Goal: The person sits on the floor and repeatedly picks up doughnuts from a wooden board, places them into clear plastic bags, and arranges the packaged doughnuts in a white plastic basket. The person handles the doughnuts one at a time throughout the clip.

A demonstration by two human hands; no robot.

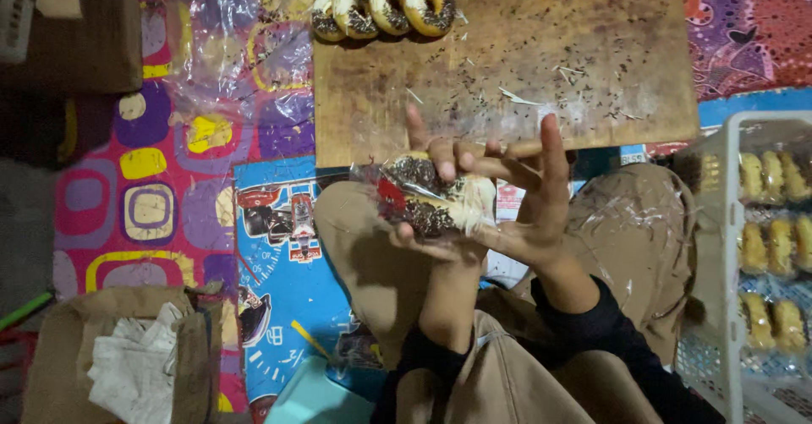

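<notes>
Both my hands meet in front of me over my lap, holding a doughnut with chocolate sprinkles and pale shreds in a clear plastic wrap (427, 197). My left hand (433, 170) grips it from below and behind, fingers curled over its top. My right hand (531, 194) pinches the plastic at the doughnut's right side, with the other fingers spread upward. A wooden board (541, 43) strewn with sprinkles lies just beyond my hands. A row of similar topped doughnuts (381, 3) stands at its far left edge.
A white plastic crate (734, 221) with several wrapped doughnuts stands at the right. Clear plastic bags (222, 43) lie left of the board. A cardboard box with paper (127, 356) sits at the lower left, another box (85, 27) at the upper left. A patterned mat covers the floor.
</notes>
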